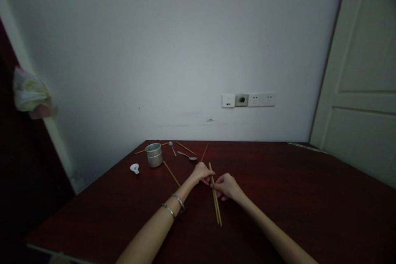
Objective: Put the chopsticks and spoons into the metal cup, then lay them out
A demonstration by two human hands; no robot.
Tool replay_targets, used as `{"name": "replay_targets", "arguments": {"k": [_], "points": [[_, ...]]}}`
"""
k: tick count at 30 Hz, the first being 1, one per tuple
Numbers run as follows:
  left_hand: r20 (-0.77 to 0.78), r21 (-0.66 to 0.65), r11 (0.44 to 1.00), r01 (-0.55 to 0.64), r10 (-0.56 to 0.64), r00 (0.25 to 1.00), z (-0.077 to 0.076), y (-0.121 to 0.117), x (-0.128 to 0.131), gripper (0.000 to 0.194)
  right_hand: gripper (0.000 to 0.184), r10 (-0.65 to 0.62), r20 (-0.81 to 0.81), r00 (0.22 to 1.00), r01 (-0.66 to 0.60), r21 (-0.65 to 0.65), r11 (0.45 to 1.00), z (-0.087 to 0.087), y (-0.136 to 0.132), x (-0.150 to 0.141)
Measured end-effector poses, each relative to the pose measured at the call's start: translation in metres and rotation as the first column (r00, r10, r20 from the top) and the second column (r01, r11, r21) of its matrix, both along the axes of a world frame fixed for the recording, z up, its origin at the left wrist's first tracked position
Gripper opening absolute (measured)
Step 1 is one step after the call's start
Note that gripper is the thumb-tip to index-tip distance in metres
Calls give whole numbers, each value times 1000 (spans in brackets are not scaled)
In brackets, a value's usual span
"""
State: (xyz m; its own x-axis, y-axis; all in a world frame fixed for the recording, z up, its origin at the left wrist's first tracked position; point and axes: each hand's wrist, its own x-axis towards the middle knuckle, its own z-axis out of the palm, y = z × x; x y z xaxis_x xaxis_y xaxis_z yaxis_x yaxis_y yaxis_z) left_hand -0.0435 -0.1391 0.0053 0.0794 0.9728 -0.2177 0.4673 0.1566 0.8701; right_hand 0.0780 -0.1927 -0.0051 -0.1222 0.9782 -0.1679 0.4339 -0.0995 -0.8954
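A pair of wooden chopsticks [216, 207] lies side by side between my hands, pointing away from me over the table. My left hand [202, 172], with two bangles on its wrist, has its fingers closed on the chopsticks near their far ends. Just below that, my right hand [227, 185] pinches the same pair from the right side. Left of my hands, one loose chopstick [172, 173] rests at a slant, partly hidden by my left forearm. Another chopstick [204, 152] lies beyond my left hand.
On the dark red table [293, 206], a metal cup [154, 157] stands at the back left. Around it lie a white short-handled spoon [134, 168], a metal spoon [188, 156], a second metal spoon [172, 148] and several chopsticks [186, 148]. A wall with sockets [261, 99] stands behind.
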Motion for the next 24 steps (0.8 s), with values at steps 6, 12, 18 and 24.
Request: {"name": "replay_targets", "arguments": {"k": [6, 12, 18, 24], "points": [[-126, 9, 1000, 29, -28, 992, 5, -2, 6, 22, 21, 36, 25, 999, -36, -8, 999, -7, 4, 1], [-191, -1, 999, 41, -41, 981, 8, -4, 7, 24, 20, 63, 48, 997, -62, -12, 998, -6, 4, 2], [-202, -5, 999, 51, -51, 978, 7, -3, 7, 25, 20, 74, 62, 995, -73, -24, 997, -7, 5, 4], [-277, 8, 999, 48, -44, 960, 8, -5, 8, 20, 21, 83, 59, 995, -84, 6, 996, -10, 4, 6]]}}
